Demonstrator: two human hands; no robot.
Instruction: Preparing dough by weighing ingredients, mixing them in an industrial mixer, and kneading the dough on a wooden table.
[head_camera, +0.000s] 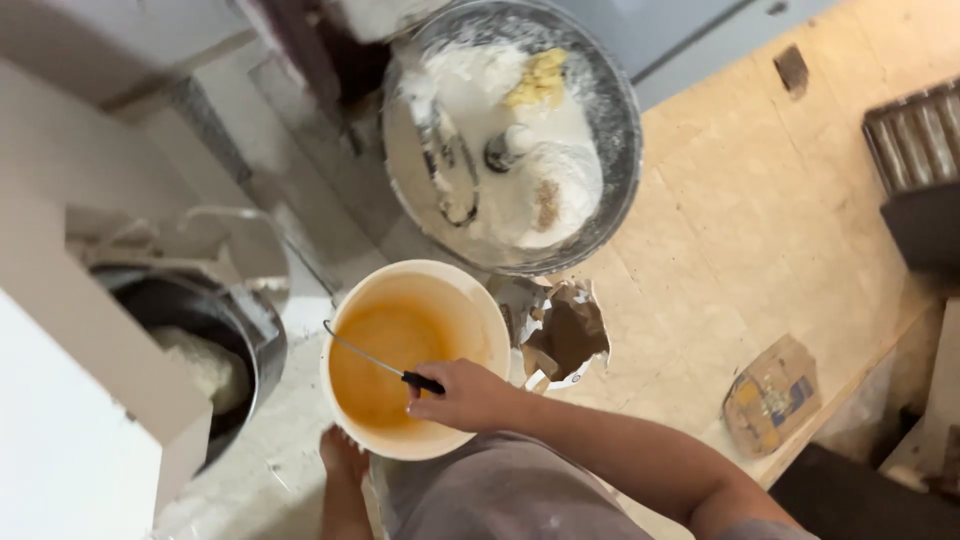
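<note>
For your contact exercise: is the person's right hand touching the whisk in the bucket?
Touching. The head view shows the right hand closed around the black handle of the whisk, whose wire end reaches into the orange liquid in the white bucket.

A large metal mixing bowl (615, 120) is seen at the top, filled with white flour (530, 170), a yellow lump (540, 78) and a small brown heap (546, 203); a dough hook (448, 165) is set inside it. A second dark metal bowl (255, 340) at the left holds a pale dough mass (205, 365). A torn brown paper bag (565, 335) lies open on the wooden floor (760, 220), and a flattened paper packet (772, 392) is found further right. A ribbed metal tray (915, 135) is placed at the right edge.
</note>
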